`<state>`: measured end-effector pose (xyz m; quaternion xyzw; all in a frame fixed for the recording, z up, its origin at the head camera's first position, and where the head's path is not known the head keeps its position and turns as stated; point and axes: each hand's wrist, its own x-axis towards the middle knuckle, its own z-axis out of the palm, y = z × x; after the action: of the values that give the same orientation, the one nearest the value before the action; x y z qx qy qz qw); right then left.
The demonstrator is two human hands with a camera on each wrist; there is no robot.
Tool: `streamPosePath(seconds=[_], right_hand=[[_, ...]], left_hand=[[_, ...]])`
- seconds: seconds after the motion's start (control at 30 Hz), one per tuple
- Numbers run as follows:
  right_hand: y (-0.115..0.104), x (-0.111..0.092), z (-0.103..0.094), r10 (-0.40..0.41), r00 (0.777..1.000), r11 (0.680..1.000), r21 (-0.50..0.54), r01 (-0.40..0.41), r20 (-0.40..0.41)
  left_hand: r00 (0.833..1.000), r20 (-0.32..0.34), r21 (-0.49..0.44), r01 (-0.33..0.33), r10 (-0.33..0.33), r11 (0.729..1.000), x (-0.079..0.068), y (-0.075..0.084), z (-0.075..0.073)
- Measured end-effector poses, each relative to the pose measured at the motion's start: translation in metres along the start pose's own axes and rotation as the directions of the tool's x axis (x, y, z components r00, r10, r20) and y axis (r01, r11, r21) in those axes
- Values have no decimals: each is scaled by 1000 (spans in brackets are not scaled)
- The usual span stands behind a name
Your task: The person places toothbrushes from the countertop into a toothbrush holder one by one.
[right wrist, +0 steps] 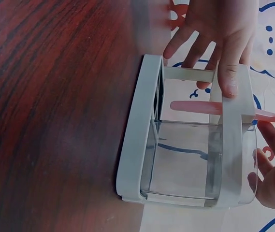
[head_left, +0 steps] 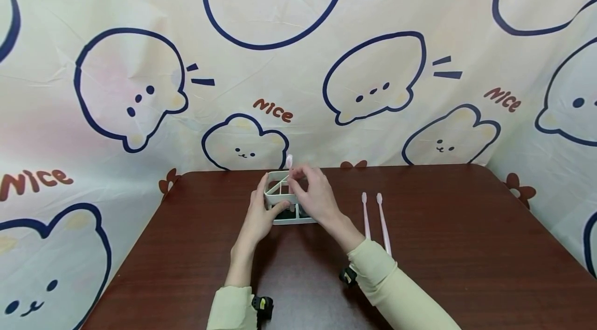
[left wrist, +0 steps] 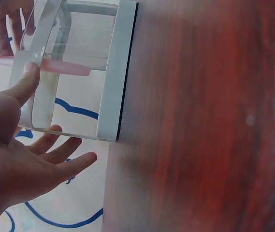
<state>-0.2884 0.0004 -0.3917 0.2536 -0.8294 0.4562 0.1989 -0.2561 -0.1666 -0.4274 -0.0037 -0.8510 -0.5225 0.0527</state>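
A pale grey-green toothbrush holder (head_left: 294,221) with divided slots stands on the table, a clear cup (right wrist: 180,162) set in its frame. My left hand (head_left: 260,212) holds its upper frame from the left, thumb on the near side and fingers behind. A pink toothbrush (head_left: 289,161) stands upright in the holder, bristle head up; its handle (right wrist: 193,107) passes through the top frame, and its lower end hangs above the base. Between thumb and fingertips my right hand (head_left: 316,195) pinches this toothbrush above the frame.
Two more pink toothbrushes lie on the brown table (head_left: 457,247), a left one (head_left: 366,216) and a right one (head_left: 383,221), partly behind my right sleeve (head_left: 392,278). A cartoon-printed cloth (head_left: 308,86) hangs behind the table and along its sides.
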Motion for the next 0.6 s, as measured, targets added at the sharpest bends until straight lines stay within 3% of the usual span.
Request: streamPosePath(seconds=[0.3, 0.6], right_hand=[[2, -3, 2, 71, 997, 997, -35, -71, 2], [4, -5, 3, 48, 999, 996, -76, -48, -4]], left_hand=[[1000, -2, 11, -12, 12, 1000, 1, -1, 1], [1000, -12, 15, -21, 22, 1000, 1, -2, 1]])
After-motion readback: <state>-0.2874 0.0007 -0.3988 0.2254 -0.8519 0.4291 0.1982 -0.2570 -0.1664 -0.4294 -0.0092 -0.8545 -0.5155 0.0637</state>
